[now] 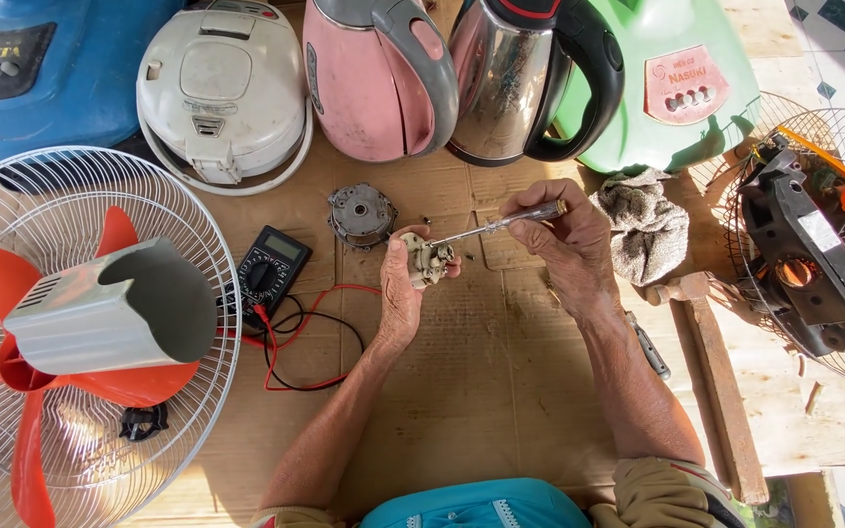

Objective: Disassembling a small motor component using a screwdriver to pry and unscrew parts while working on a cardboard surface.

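We see the left hand (401, 293) closed around a small cream switch block (429, 260) — light, rigid, probably brittle — while the right hand (564, 240) pinches a thin screwdriver (493, 226) onto it.

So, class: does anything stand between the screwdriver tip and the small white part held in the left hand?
Nothing visible does. The right hand holds the screwdriver, and its tip already meets the small white part gripped in the left hand, above bare cardboard.

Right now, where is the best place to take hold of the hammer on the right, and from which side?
Probably the wooden handle, taken from above. It lies flat on the table, long and bare, while its head is partly tucked under the grey rag.
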